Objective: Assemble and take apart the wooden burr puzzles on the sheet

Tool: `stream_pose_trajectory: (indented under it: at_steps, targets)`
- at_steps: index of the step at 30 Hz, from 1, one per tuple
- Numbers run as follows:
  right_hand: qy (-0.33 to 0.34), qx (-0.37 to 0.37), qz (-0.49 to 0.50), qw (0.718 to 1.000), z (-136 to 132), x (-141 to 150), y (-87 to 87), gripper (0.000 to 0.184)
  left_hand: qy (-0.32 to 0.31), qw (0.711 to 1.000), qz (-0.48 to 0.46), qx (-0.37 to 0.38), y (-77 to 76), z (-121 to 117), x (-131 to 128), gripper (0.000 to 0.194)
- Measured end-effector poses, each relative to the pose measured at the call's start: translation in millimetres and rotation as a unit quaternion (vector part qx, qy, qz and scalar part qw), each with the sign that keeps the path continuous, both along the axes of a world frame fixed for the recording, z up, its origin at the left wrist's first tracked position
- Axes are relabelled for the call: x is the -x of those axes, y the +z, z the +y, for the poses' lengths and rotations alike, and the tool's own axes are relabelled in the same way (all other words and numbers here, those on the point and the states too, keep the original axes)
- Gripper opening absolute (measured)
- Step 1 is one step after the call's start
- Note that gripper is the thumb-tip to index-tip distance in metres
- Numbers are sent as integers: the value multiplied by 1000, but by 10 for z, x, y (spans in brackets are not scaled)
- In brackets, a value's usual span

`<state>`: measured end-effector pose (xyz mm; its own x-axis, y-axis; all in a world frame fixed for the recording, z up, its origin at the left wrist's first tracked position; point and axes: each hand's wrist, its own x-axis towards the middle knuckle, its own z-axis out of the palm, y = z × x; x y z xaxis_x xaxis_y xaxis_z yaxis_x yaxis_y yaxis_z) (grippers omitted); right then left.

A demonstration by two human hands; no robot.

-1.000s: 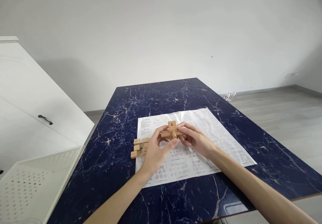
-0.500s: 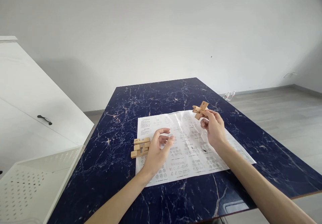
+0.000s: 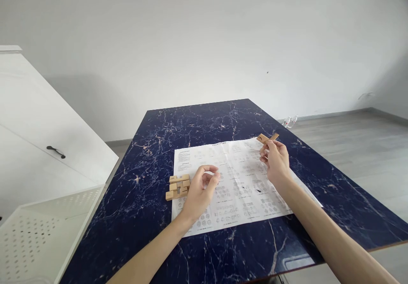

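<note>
My right hand is closed on a small wooden cross of joined puzzle pieces, holding it low over the far right corner of a printed instruction sheet. My left hand hovers over the sheet's left part with fingers curled loosely and nothing in them. Just left of that hand lies a cluster of loose wooden puzzle pieces, partly on the sheet's edge.
The sheet lies on a dark blue marbled table. A white cabinet with a black handle and a white perforated tray stand at the left. Grey floor lies to the right.
My right hand carried the wooden cross away from my left hand, out to the sheet's far right corner and lower. My left hand let go and stayed in place, fingers curling.
</note>
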<state>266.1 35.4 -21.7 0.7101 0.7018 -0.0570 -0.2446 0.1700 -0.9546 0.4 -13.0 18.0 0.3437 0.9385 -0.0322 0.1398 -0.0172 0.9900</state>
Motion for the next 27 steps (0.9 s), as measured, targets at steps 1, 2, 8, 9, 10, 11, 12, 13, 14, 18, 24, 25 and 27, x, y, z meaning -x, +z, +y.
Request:
stream_pose_trajectory:
  at_steps: [1, 2, 8, 9, 10, 11, 12, 13, 14, 18, 24, 25, 27]
  targets:
    - [4, -1, -3, 1000, -11, 9, 15, 40, -1, 1000, 1, 1, 0, 1, 0, 30]
    - [9, -2, -6, 1000, -23, 20, 31, 40, -2, 1000, 2, 0, -2, 2, 0, 30]
    - [24, -13, -48, 998, -88, 106, 123, 37, -3, 1000, 9, 2, -27, 8, 2, 29]
    - [29, -19, -67, 997, -96, 123, 130, 35, -4, 1000, 10, 1, -29, 7, 3, 28]
    - [38, -23, -88, 995, -102, 142, 133, 32, -6, 1000, 12, 0, -31, 6, 4, 28]
    - [53, -24, -109, 992, -106, 162, 130, 27, -8, 1000, 13, -3, -30, 5, 4, 27]
    - [73, -21, -128, 989, -108, 183, 123, 22, -10, 1000, 15, -6, -27, 5, 5, 26]
    - [96, -16, -144, 985, -109, 206, 113, 19, -13, 1000, 17, -9, -23, 4, 5, 25]
    - [121, -9, -157, 980, -109, 230, 100, 18, -16, 1000, 18, -12, -17, 4, 5, 25]
    - [202, 17, -188, 961, -123, 335, 62, 19, -22, 999, 23, -35, 2, 3, 2, 23]
    - [266, 55, -335, 902, -209, 457, 102, 12, 5, 937, 163, -309, -40, -2, 28, 12]
    - [270, 60, -366, 889, -221, 469, 106, 13, 12, 914, 202, -351, -51, 9, 43, 13]
    - [275, 63, -402, 871, -234, 484, 100, 14, 25, 871, 277, -405, -70, 52, 85, 18]
